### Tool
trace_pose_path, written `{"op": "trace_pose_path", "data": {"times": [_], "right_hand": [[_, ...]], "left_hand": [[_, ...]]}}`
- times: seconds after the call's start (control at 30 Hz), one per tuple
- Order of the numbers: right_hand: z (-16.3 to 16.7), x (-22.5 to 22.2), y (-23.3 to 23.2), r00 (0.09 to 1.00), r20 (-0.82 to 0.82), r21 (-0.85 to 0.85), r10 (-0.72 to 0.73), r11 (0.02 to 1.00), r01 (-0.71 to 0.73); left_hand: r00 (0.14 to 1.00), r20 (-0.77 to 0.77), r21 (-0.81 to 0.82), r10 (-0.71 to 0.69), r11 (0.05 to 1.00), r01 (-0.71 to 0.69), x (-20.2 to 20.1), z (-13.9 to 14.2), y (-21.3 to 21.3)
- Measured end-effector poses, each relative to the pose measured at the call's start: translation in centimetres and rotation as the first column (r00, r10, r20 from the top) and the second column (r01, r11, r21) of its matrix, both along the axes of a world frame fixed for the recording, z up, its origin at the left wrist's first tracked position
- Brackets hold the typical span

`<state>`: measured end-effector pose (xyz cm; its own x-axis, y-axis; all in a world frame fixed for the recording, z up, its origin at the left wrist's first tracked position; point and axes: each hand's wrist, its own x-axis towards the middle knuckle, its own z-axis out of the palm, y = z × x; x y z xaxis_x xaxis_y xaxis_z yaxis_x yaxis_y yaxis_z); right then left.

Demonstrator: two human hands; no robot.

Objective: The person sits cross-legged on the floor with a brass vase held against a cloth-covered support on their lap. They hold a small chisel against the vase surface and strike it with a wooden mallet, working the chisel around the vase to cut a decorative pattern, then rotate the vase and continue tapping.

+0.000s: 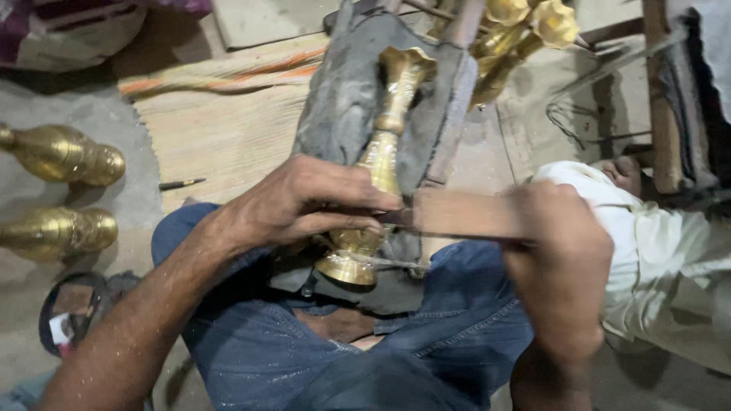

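Observation:
A tall brass vase lies lengthwise on a dark grey padded block propped over my lap in blue jeans. My left hand presses down across the vase's lower stem, fingertips touching the blade end of a tool. My right hand grips the wooden handle of that scraping tool, whose tip meets the vase near its flared base.
Two brass pieces lie on the floor at left. More brass parts stand at the top. A woven mat with a pencil lies behind. Another person in white cloth sits at right.

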<state>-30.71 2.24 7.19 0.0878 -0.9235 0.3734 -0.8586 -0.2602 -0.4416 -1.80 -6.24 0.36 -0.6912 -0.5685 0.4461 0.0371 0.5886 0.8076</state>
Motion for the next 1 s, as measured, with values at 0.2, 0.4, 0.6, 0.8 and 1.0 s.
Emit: {"op": "trace_pose_path", "data": {"times": [0.2, 0.4, 0.6, 0.8, 1.0], "right_hand": [[-5.6, -7.3, 3.6, 0.984, 0.087, 0.36, -0.157, 0.926, 0.116], [-10.1, -12.2, 8.5, 0.992, -0.109, 0.904, 0.066, 0.422, 0.071], [-7.0, -6.4, 5.4, 0.964, 0.256, 0.389, 0.069, 0.906, -0.168], [-6.4, 3.1, -4.8, 0.961, 0.23, -0.045, 0.157, 0.988, -0.15], [-8.3, 6.2, -8.7, 0.969, 0.14, -0.096, 0.203, 0.977, -0.191]], "left_hand": [[0.86, -0.271, 0.36, 0.433, 0.874, -0.327, 1.4, 0.2, 3.4], [0.465, -0.196, 0.52, 0.863, 0.494, -0.697, 1.3, -2.9, 7.9], [0.503, 0.127, 0.26, 0.855, 0.461, -0.848, -0.9, -3.3, 7.8], [0.479, 0.186, 0.087, 0.858, 0.471, -0.878, -1.2, -2.0, 3.3], [0.601, -0.02, -0.085, 0.799, 0.597, -0.798, -2.7, -2.1, 0.5]]}}
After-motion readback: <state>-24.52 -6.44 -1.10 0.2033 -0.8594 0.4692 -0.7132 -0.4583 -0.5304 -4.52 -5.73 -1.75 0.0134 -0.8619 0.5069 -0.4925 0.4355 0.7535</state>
